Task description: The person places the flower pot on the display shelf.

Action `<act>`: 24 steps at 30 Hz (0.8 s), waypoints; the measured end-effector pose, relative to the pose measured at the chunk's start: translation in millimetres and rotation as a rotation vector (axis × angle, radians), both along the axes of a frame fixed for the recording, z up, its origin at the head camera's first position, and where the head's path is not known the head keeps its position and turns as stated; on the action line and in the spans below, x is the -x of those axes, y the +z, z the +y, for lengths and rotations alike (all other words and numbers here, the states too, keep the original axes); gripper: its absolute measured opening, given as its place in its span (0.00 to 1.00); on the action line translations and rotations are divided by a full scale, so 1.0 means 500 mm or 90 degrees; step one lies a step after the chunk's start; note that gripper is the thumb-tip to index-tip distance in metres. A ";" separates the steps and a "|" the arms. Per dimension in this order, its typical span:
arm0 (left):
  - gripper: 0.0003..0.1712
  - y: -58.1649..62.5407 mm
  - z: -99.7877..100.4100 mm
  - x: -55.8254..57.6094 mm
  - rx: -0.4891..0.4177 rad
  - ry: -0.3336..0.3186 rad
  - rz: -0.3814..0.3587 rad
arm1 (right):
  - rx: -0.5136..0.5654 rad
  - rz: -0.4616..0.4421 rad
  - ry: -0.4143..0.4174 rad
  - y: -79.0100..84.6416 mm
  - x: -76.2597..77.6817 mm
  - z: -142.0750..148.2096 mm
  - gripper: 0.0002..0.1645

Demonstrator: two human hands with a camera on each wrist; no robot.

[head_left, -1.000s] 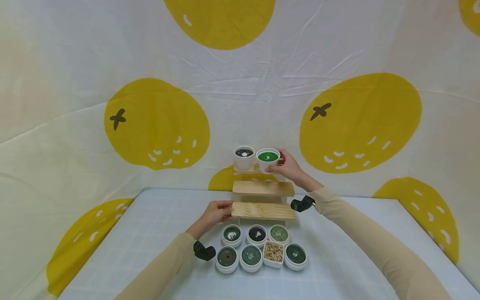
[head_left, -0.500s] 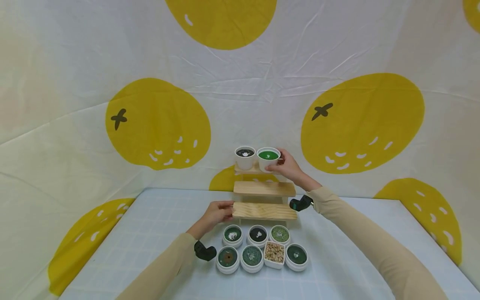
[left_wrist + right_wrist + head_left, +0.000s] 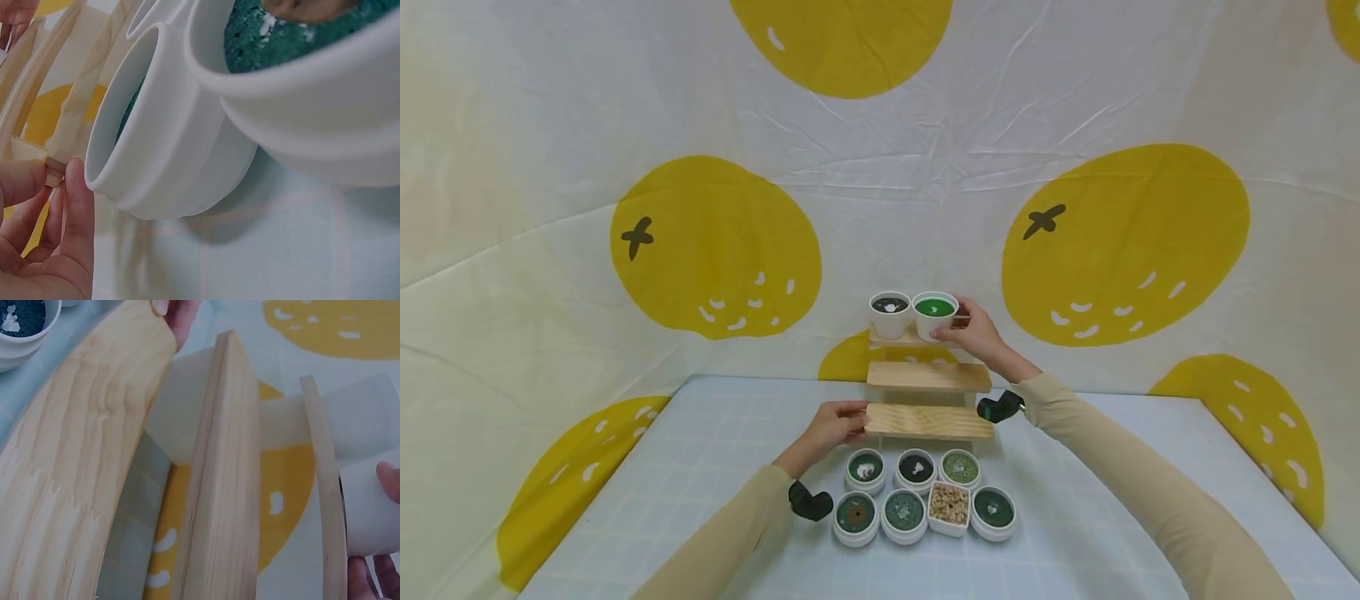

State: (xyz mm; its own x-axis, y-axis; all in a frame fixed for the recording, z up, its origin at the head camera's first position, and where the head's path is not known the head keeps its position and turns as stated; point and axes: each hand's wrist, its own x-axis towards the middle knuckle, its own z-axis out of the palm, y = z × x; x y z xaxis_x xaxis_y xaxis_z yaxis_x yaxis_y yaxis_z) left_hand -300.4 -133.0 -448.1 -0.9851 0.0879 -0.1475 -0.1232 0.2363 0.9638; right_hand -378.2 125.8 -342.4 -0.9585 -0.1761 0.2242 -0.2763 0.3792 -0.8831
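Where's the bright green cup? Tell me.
Head view: the green cup is in the right hand at the top shelf, right of the black-filled cup.

Right hand (image 3: 979, 330) above left hand (image 3: 829, 428)

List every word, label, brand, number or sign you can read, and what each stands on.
None: no text can be read.
White cups: no lettering visible.
Wooden shelves: no lettering visible.
Backdrop: dark crosses form part of the print, not writing.
Black wrist device: any marking too small to read.
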 end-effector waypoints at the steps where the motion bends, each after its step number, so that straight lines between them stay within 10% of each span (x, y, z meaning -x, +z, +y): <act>1: 0.22 0.001 0.000 0.000 -0.003 0.000 0.002 | 0.003 0.002 -0.001 -0.001 0.000 -0.001 0.43; 24: 0.21 0.001 0.002 0.004 -0.003 0.009 -0.009 | 0.025 -0.009 -0.017 0.002 -0.016 -0.004 0.43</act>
